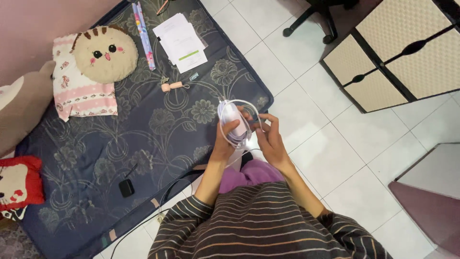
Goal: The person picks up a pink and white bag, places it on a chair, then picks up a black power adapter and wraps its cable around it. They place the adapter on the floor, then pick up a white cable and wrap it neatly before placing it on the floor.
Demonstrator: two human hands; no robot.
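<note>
My left hand (225,140) grips a small white charger block (229,115) with white cable wound around it. A loop of the white cable (250,106) arcs over to my right hand (271,136), whose fingers pinch the cable beside the block. Both hands are raised over the edge of a dark floral mattress (143,144). My striped sleeves and purple trousers fill the bottom of the view.
On the mattress lie a round cat-face cushion (104,53), a pink striped pillow (79,98), white papers (182,42), a small black adapter (126,187) and a red plush (19,182). A beige cabinet (402,52) and a chair base (316,21) stand on the white tiled floor.
</note>
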